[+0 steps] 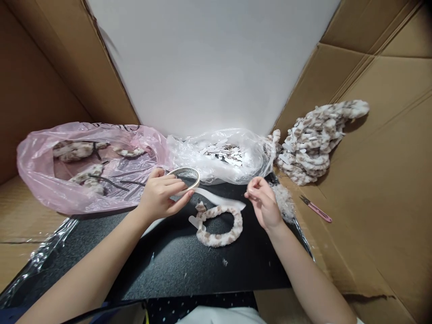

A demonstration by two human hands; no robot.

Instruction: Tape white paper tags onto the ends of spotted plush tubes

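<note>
the left hand [165, 193] is gripping a round cream-white tape roll [197, 181] behind-left of the fluffy brown-and-white fabric ring [219, 240]; the right hand [263, 202] is pinching, contents unclear. keeping the loose white strip [216, 199] taut is likely preventing curling.

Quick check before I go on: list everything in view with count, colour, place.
Tape roll: one, pale, in left hand
Tape strip: one, whitish, left of right hand
Fuzzy ring: one, white-brown, on tabletop
Tag: one, whitish, at fuzzy ring's left
Pink bag: one, pink, left
Fuzzy pieces: several, white-brown, in pink bag
Strips: several, dark, at pink bag
Clear bag: one, transparent, centre back
Small tags: many, white, in clear bag
Fuzzy pile: one, white-brown, right
Crumpled plastic: one, clear, beside right hand
Snips: one, pink, on cardboard
Tabletop: one, black, centre
Cardboard: several panels, brown, both sides
Panel: one, white, back
Cloth: at least two, dark dotted and white, bottom
Left hand: one, bare, holding tape roll
Right hand: one, bare, fingers curled
</note>
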